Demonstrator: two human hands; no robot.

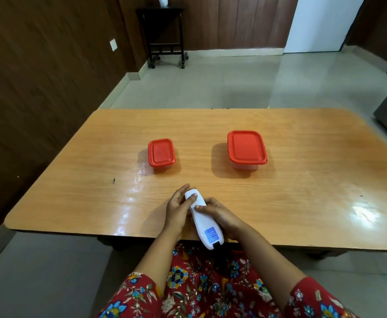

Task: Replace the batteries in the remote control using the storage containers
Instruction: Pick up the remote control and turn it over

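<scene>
Single head cam, wide-angle, looks forward and down over the table (302, 203); hands close at bottom centre, floor and wall beyond.

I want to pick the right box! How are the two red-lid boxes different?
The left box is smaller; the right box is clearly bigger. The left box sits on the person's left side of the table, the right box on the right side, slightly farther back. The right box shows a clear see-through base under its lid; the left box's base barely shows. Both have red lids, shut, and nobody is touching them.
</scene>
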